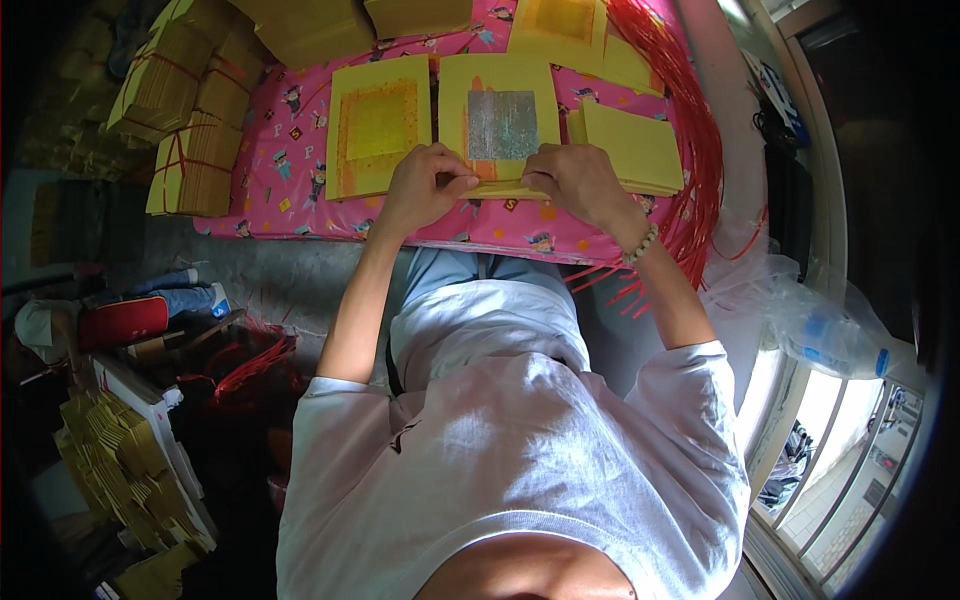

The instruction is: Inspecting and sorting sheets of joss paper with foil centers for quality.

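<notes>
A yellow paper sheet point(500, 72) with a silver square point(503, 125) and orange marks lies in front of me, on a pink patterned table cover point(280, 180). At its near edge, my left hand point(428, 190) is closed, thumb and forefinger pinching the paper's left corner. On the right corner my right hand point(582, 180), a beaded bracelet at its wrist, has its fingers curled onto the same edge. To the left lies a stack of yellow paper point(380, 125) with a yellow-and-orange square. Another plain yellow stack point(635, 145) sits right of my right hand.
Bundles of yellow paper tied with red cord point(190, 165) stand at the table's left. Long red strands point(690, 150) hang over its right side. A clear plastic bag point(830, 335) is beside a barred opening. At lower left, another person point(45, 330) is near yellow paper piles point(120, 450).
</notes>
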The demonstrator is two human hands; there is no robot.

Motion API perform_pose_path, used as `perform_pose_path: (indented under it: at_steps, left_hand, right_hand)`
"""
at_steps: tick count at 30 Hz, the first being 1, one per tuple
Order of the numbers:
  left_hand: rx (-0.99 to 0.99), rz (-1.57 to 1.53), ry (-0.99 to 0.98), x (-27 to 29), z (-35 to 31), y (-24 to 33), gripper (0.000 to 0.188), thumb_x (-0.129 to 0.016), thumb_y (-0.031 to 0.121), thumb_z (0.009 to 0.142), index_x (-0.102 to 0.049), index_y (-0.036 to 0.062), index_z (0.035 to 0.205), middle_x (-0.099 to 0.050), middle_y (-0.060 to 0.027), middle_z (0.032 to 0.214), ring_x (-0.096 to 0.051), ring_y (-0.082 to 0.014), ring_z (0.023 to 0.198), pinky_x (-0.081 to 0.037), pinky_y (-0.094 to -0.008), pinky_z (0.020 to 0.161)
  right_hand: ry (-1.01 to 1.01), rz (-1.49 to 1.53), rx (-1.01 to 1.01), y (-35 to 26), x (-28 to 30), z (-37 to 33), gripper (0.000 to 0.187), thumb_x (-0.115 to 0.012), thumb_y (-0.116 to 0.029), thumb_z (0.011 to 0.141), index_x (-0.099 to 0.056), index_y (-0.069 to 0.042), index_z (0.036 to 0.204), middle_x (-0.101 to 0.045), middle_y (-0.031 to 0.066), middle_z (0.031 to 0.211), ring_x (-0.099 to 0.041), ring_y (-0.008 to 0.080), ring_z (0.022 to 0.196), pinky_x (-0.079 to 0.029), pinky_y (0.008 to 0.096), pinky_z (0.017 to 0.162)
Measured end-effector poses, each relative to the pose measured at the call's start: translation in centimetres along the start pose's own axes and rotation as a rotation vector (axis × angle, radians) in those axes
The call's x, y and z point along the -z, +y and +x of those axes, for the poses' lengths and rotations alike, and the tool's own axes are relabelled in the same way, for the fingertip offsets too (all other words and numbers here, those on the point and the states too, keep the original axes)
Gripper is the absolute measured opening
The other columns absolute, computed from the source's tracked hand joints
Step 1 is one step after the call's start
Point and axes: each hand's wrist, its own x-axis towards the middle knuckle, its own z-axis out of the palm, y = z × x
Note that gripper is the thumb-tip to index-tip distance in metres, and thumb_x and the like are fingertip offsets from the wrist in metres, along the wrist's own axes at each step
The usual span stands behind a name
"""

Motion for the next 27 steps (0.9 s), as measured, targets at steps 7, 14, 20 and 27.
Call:
perform_pose_path:
  at_steps: [7,14,20,27]
  left_hand:
    - [0.037,-0.034,0.003,-0.1,0.1,-0.2,0.011,-0.072,0.016,0.073,-0.071,0.006,0.078,-0.061,-0.0075,0.075,-0.055,-0.0233,0.072,-0.045,-0.0341,0.067]
    - [0.042,-0.068,0.009,-0.2,0.1,-0.3,0.012,-0.073,0.016,0.073,-0.071,0.0052,0.078,-0.06,-0.0084,0.075,-0.057,-0.0221,0.068,-0.046,-0.0333,0.063]
    - [0.058,-0.079,-0.002,-0.2,0.2,-0.7,0.012,-0.073,0.016,0.072,-0.071,0.0053,0.078,-0.061,-0.0086,0.075,-0.057,-0.0221,0.069,-0.046,-0.0332,0.063]
    - [0.0,0.183,-0.039,0.6,0.2,1.8,0.014,-0.073,0.017,0.069,-0.068,0.0048,0.073,-0.06,-0.0088,0.077,-0.056,-0.0263,0.077,-0.046,-0.0363,0.072]
  right_hand:
    - [-0.02,0.003,-0.011,0.2,0.0,0.0,0.009,-0.065,-0.016,0.078,-0.068,-0.009,0.082,-0.064,0.0077,0.078,-0.062,0.0268,0.07,-0.048,0.0365,0.064]
    - [-0.045,0.003,-0.04,0.1,0.2,0.1,0.009,-0.065,-0.017,0.078,-0.068,-0.009,0.082,-0.064,0.0071,0.078,-0.062,0.0262,0.071,-0.048,0.0364,0.064]
    - [-0.054,-0.001,-0.031,0.1,0.3,0.2,0.009,-0.065,-0.018,0.078,-0.067,-0.009,0.08,-0.064,0.0069,0.077,-0.062,0.0263,0.071,-0.048,0.0366,0.064]
    - [-0.018,-0.063,-0.028,-0.2,0.1,0.2,0.013,-0.063,-0.021,0.082,-0.066,-0.009,0.082,-0.063,0.0098,0.074,-0.062,0.0277,0.068,-0.047,0.0389,0.062]
